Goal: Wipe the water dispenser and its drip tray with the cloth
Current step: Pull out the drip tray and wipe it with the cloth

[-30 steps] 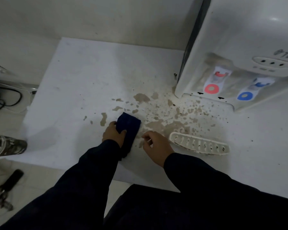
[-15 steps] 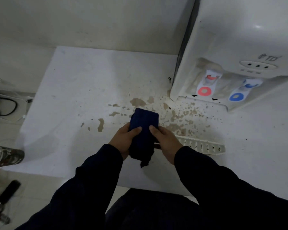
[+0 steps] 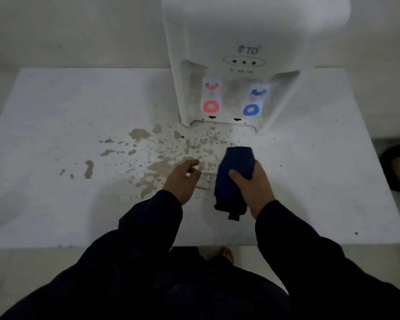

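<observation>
1. The cloth (image 3: 234,172) looks soft and limp, so it wants bunching in the fist, as the right hand (image 3: 254,188) has it, closed round the middle.
2. It is dark blue, folded, held just before the water dispenser (image 3: 238,54).
3. The left hand (image 3: 183,181) hangs half-open, empty, over the drip tray (image 3: 206,179).

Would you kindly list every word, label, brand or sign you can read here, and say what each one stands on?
"TD", with a small logo mark to its left: on the front of the white water dispenser, above the oval panel with three indicator dots.
Tiny markings under that panel: too small and blurred to read.
Red tap and blue tap: coloured ring and arc symbols only, no legible words.
Nothing readable on the blue cloth or the white surface.
</observation>
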